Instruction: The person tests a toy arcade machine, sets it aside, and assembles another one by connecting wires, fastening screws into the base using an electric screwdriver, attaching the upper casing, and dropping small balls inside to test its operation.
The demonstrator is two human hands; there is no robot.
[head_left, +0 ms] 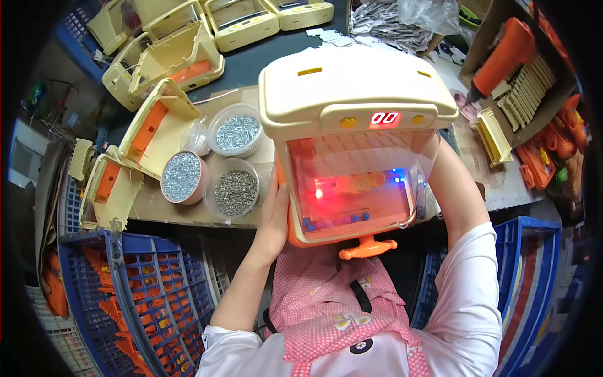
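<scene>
A cream and orange toy machine stands upright over the table's front edge, its display lit with "00". Red and blue lights glow behind its clear window, and several blue balls lie at the bottom inside. An orange handle sticks out below. My left hand rests against the machine's left side, its fingers partly hidden by the casing. On the right my forearm reaches behind the machine, where my right hand shows only partly through the clear window; its fingers cannot be made out.
Tubs of silver screws and darker screws sit left of the machine. Cream housings line the back left. An orange power tool lies at right by a cardboard box. Blue crates stand below the table.
</scene>
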